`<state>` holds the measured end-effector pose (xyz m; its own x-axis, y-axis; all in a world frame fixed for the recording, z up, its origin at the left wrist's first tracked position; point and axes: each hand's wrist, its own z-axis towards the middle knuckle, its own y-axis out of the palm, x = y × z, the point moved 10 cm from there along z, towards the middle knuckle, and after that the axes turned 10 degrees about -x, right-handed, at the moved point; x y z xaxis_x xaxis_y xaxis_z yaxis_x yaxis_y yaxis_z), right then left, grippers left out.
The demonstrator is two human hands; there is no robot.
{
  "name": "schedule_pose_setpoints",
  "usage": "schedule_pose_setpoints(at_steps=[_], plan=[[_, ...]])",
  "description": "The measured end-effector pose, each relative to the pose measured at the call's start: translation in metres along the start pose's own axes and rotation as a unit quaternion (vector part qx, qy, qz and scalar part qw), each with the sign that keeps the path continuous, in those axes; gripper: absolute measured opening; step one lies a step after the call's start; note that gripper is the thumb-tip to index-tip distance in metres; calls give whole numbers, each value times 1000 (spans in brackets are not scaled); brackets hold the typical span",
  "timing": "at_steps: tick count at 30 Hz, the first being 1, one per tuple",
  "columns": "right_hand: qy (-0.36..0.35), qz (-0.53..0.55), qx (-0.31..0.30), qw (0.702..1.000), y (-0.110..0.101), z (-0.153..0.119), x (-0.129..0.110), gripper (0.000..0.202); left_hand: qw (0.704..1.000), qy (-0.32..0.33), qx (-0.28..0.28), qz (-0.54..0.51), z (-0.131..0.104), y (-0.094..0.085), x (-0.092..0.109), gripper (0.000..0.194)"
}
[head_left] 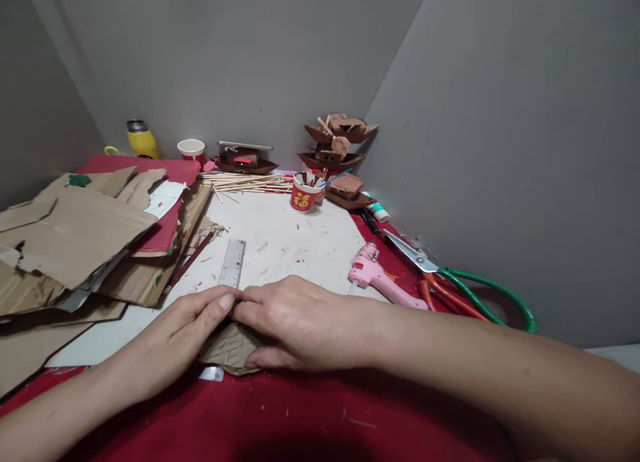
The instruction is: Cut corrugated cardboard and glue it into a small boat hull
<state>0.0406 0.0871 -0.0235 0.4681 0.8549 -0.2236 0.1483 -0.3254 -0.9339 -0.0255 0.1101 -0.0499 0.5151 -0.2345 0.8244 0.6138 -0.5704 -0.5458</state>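
Close to the white board's near edge, a small brown cardboard piece [231, 349] is held between my two hands. My left hand [193, 322] has its fingers bent over the far left edge, with the thumb lying along the top. From the other side my right hand [295, 322] closes on it, fingers at the far edge and thumb near the front. The fingertips of both hands meet, which hides part of the cardboard. A clear ruler [233, 262] lies under it, sticking out beyond the hands and at the front.
Torn cardboard sheets [95, 225] are piled at left, beside a dark red pencil [190, 261]. A pink glue gun [383, 275] and scissors [450, 275] lie right. Behind are thin wooden sticks [250, 182], a red paper cup [303, 199] and several brown model boats [345, 190].
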Motion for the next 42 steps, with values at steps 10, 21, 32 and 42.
schedule_pose_setpoints(at_steps=[10, 21, 32, 42], plan=[[18, -1, 4, 1000, 1, -7, 6, 15, 999, 24, -27, -30, 2, 7, 6, 36], [23, 163, -34, 986, -5, -1, 36, 7, 999, -10, -41, -9, 1, 11, -9, 38], [10, 286, -91, 954, -3, 11, 48, 11, 996, -56, -4, -69, 3, 8, -22, 43], [16, 602, -93, 793, 46, 5, 69, 12, 983, -88, -72, -145, -1, 17, -21, 71]])
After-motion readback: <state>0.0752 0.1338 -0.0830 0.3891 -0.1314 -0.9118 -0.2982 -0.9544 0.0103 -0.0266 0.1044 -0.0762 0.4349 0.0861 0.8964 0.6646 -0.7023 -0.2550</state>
